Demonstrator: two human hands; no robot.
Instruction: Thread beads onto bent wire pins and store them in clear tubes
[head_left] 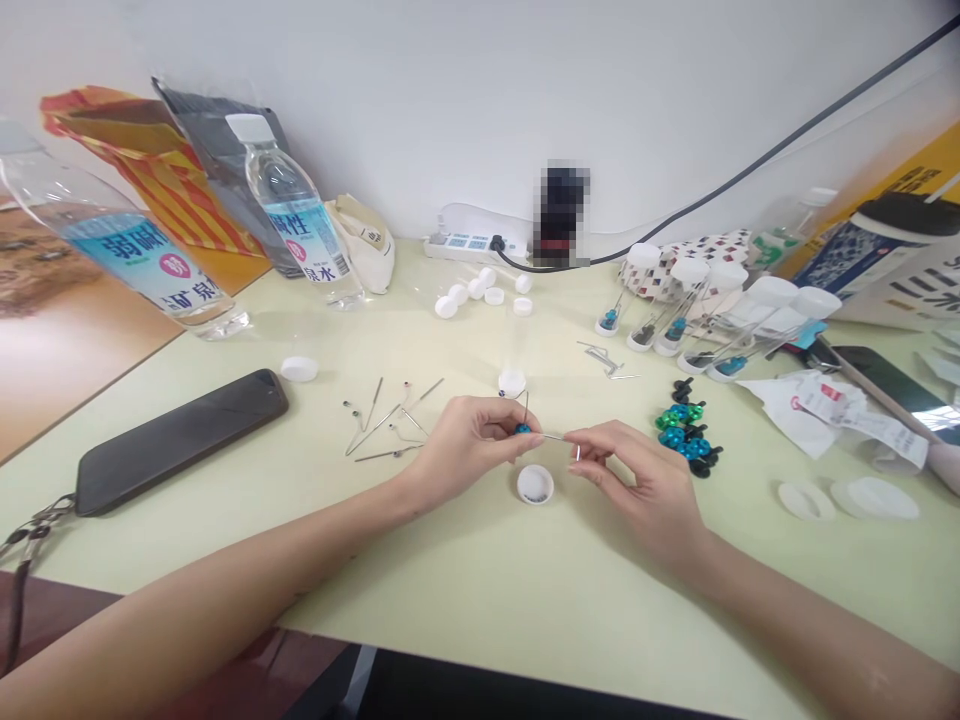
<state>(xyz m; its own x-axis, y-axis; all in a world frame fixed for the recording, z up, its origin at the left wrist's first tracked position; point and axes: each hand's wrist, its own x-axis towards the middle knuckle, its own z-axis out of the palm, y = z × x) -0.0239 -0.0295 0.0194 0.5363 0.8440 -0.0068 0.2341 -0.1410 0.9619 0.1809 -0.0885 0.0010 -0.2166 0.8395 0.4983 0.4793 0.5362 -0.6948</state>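
My left hand (480,436) is closed on a small blue metal part (523,429) with a thin dark rod standing up from it. Between the thumb and fingers of my right hand (637,478) is a small L-shaped hex key (556,437). Its long arm reaches to the blue part; whether it sits in a screw is too small to tell. Just below the hands lies an open white cap (535,485). Behind them stands a clear tube (514,345) with a white base. To the left, several bent metal rods (380,421) lie loose.
Blue, green and black small parts (684,430) lie in a pile right of my hands, with more hex keys (604,358) behind. Capped tubes (679,310) stand back right. White caps (472,290) lie near a power strip (472,235). A phone (184,440) and water bottles (296,215) are left.
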